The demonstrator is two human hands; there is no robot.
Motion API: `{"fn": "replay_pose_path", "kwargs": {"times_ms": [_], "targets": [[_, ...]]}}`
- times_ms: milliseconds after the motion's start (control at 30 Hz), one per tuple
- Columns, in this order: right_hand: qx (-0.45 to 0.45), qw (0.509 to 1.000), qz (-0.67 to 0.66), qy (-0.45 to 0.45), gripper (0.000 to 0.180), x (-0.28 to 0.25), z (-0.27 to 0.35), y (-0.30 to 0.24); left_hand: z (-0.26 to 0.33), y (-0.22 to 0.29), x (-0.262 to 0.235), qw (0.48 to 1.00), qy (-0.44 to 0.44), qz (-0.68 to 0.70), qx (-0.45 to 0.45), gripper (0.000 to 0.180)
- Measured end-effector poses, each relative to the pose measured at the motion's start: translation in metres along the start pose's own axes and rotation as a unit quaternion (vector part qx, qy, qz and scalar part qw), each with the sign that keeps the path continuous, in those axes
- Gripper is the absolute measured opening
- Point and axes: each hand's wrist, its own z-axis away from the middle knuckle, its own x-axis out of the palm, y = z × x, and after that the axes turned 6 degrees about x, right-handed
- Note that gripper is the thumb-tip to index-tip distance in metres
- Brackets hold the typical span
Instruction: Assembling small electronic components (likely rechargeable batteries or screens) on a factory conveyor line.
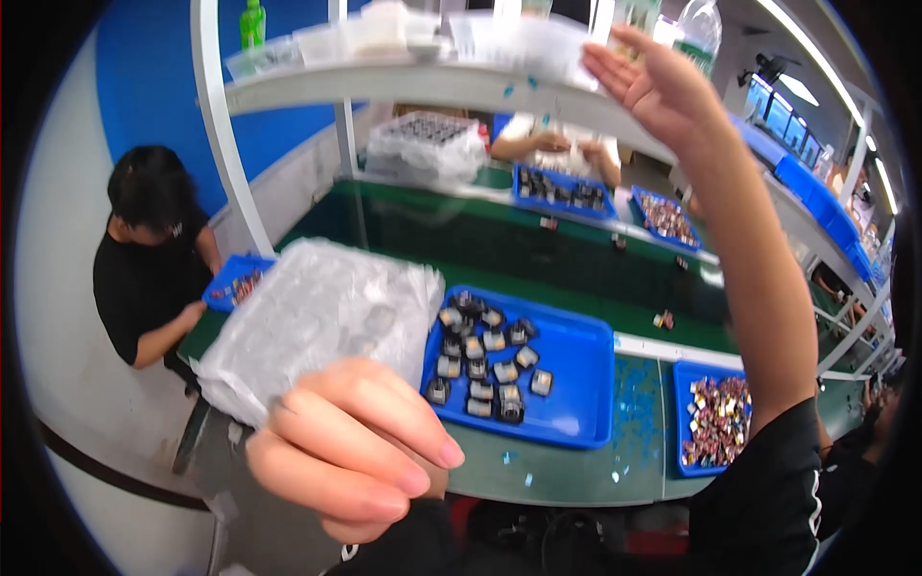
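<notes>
Head view, the only one: the person's L hand [355,451] is large in the foreground, in front of the plastic-wrapped stack [322,307] and near the big blue tray [576,384]. Its fingers are bent and pressed together side by side; whether something small is pinched under them, one cannot tell, bec. the thumb is mostly hidden. The R hand [663,86] is lifted high, at the white shelf [403,82], near a pale bin [519,38]; its fingers are stretched out, palm open, and no obj. is seen in it. Whether it touches the bin is not clear, as this zone is blurred.

The black pcs [477,368], some w/ pale tops, lie in the L part of the big blue tray, which rests on the green counter [567,487]. To the R is a smaller blue tray [681,408], full of mixed small parts [715,422].

Step in hand, as a judgement: prob. a pause btw. handlings, since neither hand seems to be on the pcs. To work on them, the next move would call for bringing a hand down to the tray and opening the fingers around one pc.

Re labels: the clear bottle [706,24] near the upper edge carries a green label [693,56], but its text cannot be read; on the pcs any marking is too small to tell.
</notes>
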Motion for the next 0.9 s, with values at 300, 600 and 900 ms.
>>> {"fn": "replay_pose_path", "kwargs": {"times_ms": [300,600,900], "targets": [[0.033,0.711,0.62,-0.33,0.022,-0.091,0.082,0.142,-0.005,0.004,0.006,0.99,0.025,-0.048,-0.133,0.014],[0.193,0.701,0.639,-0.252,0.053,-0.162,0.188,0.239,-0.007,-0.042,0.014,0.963,-0.185,-0.003,-0.197,0.038],[0.105,0.891,0.436,-0.065,0.019,-0.173,0.227,0.179,0.085,-0.154,0.103,0.801,-0.281,-0.199,-0.489,0.028]]}}
